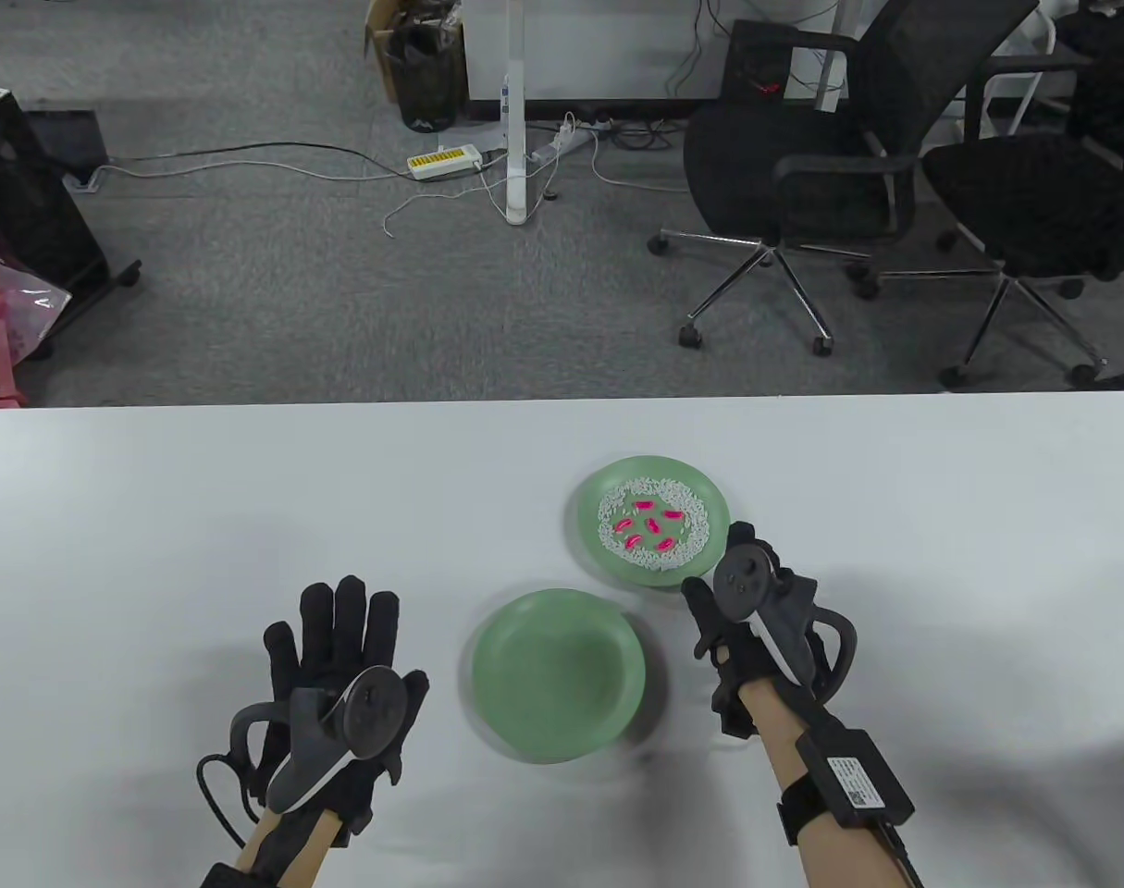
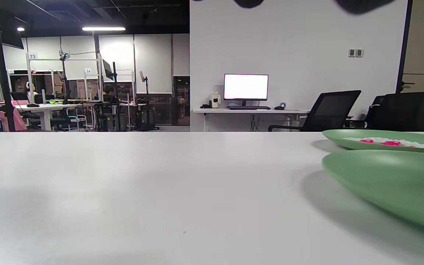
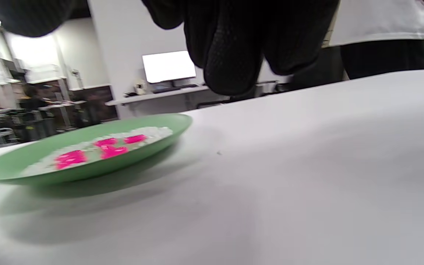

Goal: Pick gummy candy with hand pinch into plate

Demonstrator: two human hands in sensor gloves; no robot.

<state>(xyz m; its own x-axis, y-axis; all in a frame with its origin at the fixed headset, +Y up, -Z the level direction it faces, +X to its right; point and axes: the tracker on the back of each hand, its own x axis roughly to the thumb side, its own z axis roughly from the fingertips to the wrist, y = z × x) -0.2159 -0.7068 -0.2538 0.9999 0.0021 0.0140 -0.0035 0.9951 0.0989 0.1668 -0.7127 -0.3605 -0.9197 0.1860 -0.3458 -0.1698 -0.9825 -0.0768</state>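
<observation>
Several pink gummy candies (image 1: 654,525) lie on a ring of white grains in the far green plate (image 1: 700,486). The empty green plate (image 1: 558,675) sits nearer to me, just left of it. My right hand (image 1: 733,578) hovers at the far plate's right front rim, its fingers (image 3: 230,55) loosely curled and holding nothing. My left hand (image 1: 339,638) lies flat on the table left of the empty plate, fingers straight. The right wrist view shows the candies (image 3: 105,149) and their plate (image 3: 153,141) to the left of the hand. The left wrist view shows both plates side-on, the empty plate (image 2: 388,180) in front.
The white table (image 1: 201,518) stretches wide to the left and right of the plates. Its far edge (image 1: 562,400) runs across the middle of the table view. Beyond it stand two black office chairs (image 1: 802,176) and cables on grey carpet.
</observation>
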